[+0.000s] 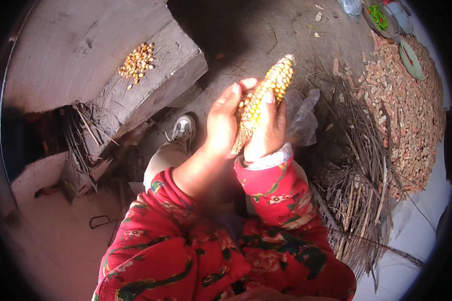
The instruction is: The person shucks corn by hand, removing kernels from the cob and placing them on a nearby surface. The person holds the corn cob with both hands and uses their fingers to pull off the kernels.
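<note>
A partly shelled ear of yellow corn [261,101] stands tilted between my hands, its bare lower end towards me and its tip up and to the right. My right hand [267,124] grips it from the right, thumb lying along the kernels. On the left side, my left hand [226,113] is cupped against the ear, fingers curled behind it; a few loose kernels show between palm and ear. How firmly the left fingers hold the ear is hidden. A small heap of loose corn kernels [137,62] lies on the concrete ledge [165,71] at the upper left.
Dry sticks [361,195] lie at the right beside a large pile of corn cobs [403,113], with a green dish [411,60] on it. A clear plastic bag [303,116] rests behind my right hand. Twigs [84,143] stick out of a dark opening under the ledge. My shoe [184,126] is below it.
</note>
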A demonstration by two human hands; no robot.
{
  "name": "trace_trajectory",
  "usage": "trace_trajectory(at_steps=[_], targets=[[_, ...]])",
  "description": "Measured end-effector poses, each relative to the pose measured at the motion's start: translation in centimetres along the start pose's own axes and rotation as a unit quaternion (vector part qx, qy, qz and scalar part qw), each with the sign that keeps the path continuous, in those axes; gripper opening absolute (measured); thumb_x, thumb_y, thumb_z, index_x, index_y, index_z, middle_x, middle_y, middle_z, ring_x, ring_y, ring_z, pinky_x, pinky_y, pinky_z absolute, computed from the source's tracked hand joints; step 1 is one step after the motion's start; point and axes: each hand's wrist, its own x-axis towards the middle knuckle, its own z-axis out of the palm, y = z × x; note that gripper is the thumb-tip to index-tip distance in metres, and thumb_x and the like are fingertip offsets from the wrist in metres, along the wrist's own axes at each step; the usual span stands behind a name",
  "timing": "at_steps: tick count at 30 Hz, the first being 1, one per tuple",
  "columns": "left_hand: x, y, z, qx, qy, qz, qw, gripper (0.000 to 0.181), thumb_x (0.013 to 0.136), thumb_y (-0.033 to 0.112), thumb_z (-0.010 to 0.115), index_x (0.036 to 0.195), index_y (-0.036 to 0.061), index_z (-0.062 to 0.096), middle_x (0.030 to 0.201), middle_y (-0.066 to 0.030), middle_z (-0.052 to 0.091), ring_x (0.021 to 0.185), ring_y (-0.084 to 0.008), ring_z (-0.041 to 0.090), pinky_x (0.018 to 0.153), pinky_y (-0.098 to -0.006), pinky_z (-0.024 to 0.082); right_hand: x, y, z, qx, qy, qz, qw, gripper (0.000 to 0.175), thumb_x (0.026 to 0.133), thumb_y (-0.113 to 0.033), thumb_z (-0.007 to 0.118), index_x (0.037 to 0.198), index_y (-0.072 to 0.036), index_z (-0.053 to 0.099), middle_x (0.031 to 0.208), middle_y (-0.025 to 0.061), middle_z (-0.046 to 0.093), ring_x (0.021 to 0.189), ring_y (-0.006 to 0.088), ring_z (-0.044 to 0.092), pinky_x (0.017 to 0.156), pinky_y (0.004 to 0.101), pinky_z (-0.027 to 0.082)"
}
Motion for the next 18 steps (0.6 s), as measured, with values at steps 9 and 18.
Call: trace_trajectory(at_steps=[9,18], targets=[[-1.9,0.1,-0.4,-0.101,0.044,-0.114,0.987,0.033,0.09,0.025,0.03,0.103,-0.0017,0.045,0.099,-0.0144,0.054,0.091,-0.0212,0.053,0.084,-0.0315,0.04,-1.9,0.6,-0.3,-0.068,-0.016,-0.08,0.994,0.025,0.086,-0.019,0.043,0.104,0.0,0.041,0.093,0.0085,0.052,0.082,0.015,0.051,0.073,0.0276,0.042],[-2.0,2.5,-0.4,-0.1,0.116,-0.165,0.975,0.03,0.09,0.022,0.031,0.104,-0.0002,0.046,0.101,-0.0115,0.053,0.09,-0.019,0.053,0.083,-0.0301,0.041,-1.6,0.1,1.8,-0.073,-0.122,-0.065,0.988,0.042,0.079,-0.002,0.05,0.117,0.003,0.033,0.107,0.0108,0.049,0.094,0.0147,0.05,0.082,0.0273,0.04]])
